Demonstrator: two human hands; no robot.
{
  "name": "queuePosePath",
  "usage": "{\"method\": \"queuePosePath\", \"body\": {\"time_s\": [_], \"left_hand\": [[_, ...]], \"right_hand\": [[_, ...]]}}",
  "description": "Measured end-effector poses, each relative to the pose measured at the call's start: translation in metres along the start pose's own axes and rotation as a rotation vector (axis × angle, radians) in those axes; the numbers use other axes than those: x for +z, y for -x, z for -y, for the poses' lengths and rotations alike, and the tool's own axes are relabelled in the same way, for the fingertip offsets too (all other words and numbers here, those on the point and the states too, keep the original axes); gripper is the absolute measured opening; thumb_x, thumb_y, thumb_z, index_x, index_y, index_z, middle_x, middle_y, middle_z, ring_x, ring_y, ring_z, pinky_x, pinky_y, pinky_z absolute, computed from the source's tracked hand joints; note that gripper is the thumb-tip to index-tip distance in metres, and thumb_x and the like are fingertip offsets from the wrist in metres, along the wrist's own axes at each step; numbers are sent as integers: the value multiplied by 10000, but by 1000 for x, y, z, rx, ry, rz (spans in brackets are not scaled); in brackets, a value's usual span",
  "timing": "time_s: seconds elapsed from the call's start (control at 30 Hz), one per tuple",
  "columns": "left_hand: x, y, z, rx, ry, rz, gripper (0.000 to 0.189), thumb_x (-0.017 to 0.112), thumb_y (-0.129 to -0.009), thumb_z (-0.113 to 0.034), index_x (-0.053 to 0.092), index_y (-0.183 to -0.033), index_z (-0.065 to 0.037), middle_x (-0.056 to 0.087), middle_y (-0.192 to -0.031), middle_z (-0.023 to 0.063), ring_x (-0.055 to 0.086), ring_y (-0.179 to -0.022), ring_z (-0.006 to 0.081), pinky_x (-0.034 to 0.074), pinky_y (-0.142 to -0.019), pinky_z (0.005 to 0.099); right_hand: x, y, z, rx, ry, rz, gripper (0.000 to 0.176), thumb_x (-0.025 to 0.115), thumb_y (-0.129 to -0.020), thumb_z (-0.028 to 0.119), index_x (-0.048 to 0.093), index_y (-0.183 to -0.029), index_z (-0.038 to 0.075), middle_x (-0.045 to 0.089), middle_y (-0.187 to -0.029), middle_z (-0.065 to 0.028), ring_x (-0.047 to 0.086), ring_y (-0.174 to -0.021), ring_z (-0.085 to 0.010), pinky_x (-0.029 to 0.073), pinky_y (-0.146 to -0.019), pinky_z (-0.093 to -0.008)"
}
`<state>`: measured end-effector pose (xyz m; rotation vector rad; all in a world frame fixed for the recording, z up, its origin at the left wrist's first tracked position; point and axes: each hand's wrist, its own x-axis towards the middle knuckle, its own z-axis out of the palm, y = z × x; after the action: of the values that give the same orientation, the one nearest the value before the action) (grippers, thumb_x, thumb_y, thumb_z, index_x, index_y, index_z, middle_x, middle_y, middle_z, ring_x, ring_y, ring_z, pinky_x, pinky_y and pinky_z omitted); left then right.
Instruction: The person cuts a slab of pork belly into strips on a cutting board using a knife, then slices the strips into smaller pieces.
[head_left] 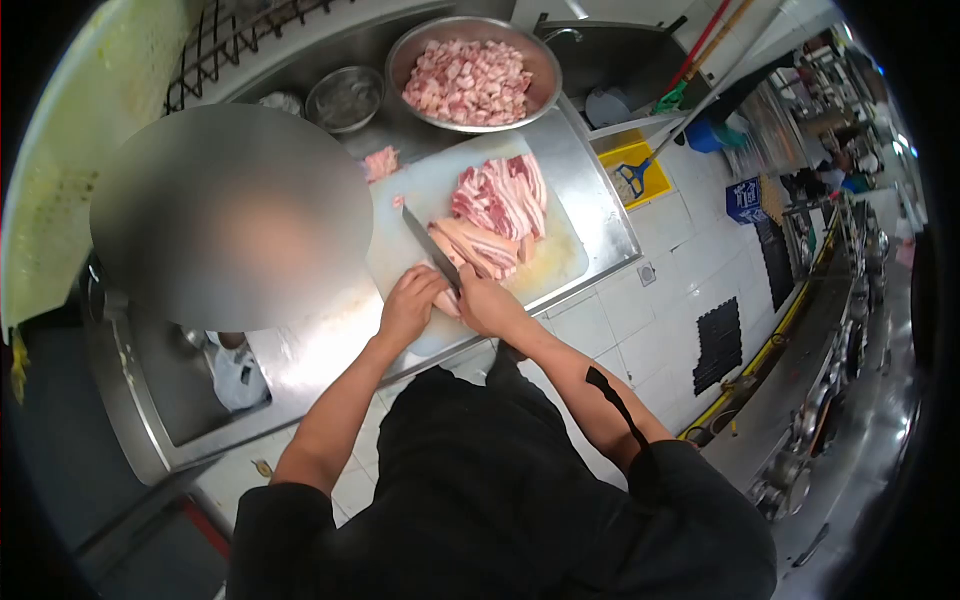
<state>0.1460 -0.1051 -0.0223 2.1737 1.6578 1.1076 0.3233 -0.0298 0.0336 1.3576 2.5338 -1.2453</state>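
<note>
My right hand [487,302] is wrapped round the handle of a knife [430,240], its long blade pointing away from me over the white cutting board [400,245]. Beside it, the curled fingers of my left hand [408,302] grip a strip of pork belly [443,298] near the board's front edge. Right of the blade lie more pork belly strips [475,247], with a larger stack of pork belly slabs [500,195] behind them. A small scrap of meat [398,201] rests by the knife tip. My hands partly cover the held strip.
A large steel bowl [553,80] of diced pork stands behind the board, beside a smaller metal bowl [345,100]. More meat [381,163] sits at the board's far left corner. Sinks lie left and back right. A yellow bin [655,180] is on the floor. A blurred patch hides part of the left.
</note>
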Motion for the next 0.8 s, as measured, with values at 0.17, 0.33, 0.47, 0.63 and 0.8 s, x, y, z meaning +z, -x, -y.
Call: {"method": "queuePosePath", "body": {"time_s": [0.17, 0.33, 0.47, 0.63, 0.8], "left_hand": [[-44, -36, 30, -321, -31, -228, 208, 540, -843, 23, 642, -1024, 21, 665, -1068, 163, 595, -1080, 386, 469, -980, 446], [-60, -108, 61, -160, -164, -118, 295, 549, -824, 28, 659, -1095, -7, 650, -1171, 196, 557, -1198, 403, 447, -1018, 500], [-42, -106, 13, -312, -94, 341, 347, 644, -842, -46, 629, -1187, -17, 637, -1224, 201, 601, -1146, 394, 488, -981, 465], [-12, -73, -3, -599, 99, 378, 479, 755, -818, -113, 590, -1261, -37, 640, -1218, 203, 648, -1072, 368, 529, -921, 436], [-23, -50, -8, -687, 99, 432, 608, 778, -809, -128, 553, -1371, -75, 631, -1183, 187, 605, -1087, 360, 493, -985, 432]], "right_hand": [[-27, 44, -12, -175, -200, -156, 290, 553, -943, 104, 482, -1190, -30, 661, -772, -272, 671, -655, -430, 517, -613, -517], [-63, 66, -2, 141, -775, -241, 314, 551, -1006, 174, 497, -1254, -10, 537, -640, -40, 490, -403, -96, 385, -380, -297], [-72, 73, -20, 114, -722, -286, 232, 539, -1005, 155, 517, -1166, -10, 557, -641, -65, 509, -399, -140, 409, -394, -323], [-88, 63, -48, 123, -571, -112, 222, 556, -984, 159, 513, -1110, -19, 588, -645, -138, 572, -456, -207, 442, -444, -382], [-99, 56, -62, -96, -278, 17, 252, 565, -957, 145, 511, -1102, -55, 641, -791, -302, 638, -739, -472, 478, -684, -499]]}}
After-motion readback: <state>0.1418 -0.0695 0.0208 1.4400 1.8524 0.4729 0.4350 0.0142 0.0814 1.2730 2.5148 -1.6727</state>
